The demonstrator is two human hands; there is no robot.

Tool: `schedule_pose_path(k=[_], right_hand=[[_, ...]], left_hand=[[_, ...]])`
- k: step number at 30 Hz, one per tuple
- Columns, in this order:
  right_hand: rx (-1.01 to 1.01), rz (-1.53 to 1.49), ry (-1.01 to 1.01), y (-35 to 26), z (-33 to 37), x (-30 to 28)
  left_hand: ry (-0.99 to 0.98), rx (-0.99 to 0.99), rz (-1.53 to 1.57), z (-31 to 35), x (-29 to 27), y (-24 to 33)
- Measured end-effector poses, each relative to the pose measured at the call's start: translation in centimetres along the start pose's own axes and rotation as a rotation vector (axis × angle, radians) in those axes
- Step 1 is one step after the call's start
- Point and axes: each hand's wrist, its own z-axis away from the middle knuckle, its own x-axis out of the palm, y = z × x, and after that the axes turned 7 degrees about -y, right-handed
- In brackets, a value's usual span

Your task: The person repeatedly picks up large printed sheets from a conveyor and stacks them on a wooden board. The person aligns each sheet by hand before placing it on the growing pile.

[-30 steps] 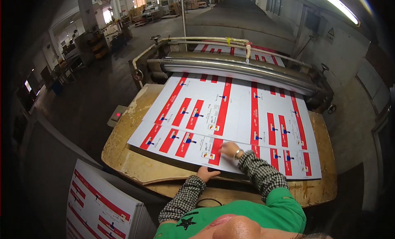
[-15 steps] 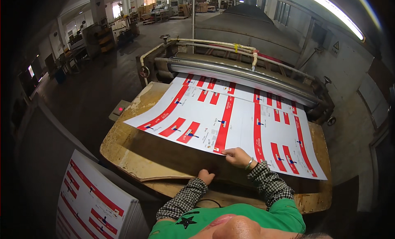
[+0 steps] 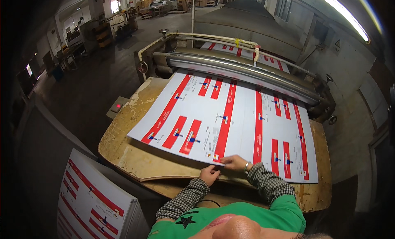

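A large white printed sheet [image 3: 242, 136] with red bands and small blue marks lies across the wooden feed table [image 3: 123, 156]. Its far edge reaches under the shiny metal roller [image 3: 247, 74]. My right hand [image 3: 235, 163] pinches the sheet's near edge around the middle, fingers on top. Just left of it, my left hand [image 3: 210, 175] has its fingers closed at the same edge; its fingertips are partly hidden. Both forearms wear checked sleeves.
A stack of similar printed sheets [image 3: 92, 198] stands at the lower left. Beyond the roller another printed sheet [image 3: 247, 53] shows. A small switch box [image 3: 118, 106] with a red light sits on the table's left side. Handwheels [image 3: 142, 67] flank the machine.
The sheet's near edge has dropped closer to the table. My left hand has moved up to it. Another printed sheet now shows beyond the roller.
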Motion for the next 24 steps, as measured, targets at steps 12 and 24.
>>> schedule_pose_path(k=[12,24], right_hand=[[0.404,0.565,0.446,1.5,0.7,7.4],[0.414,0.625,0.46,-2.4,5.2,16.8]], left_hand=[[-0.438,-0.228,0.627,11.6,-7.1,1.1],[1.586,-0.968,1.181,64.1,7.6,-23.7]])
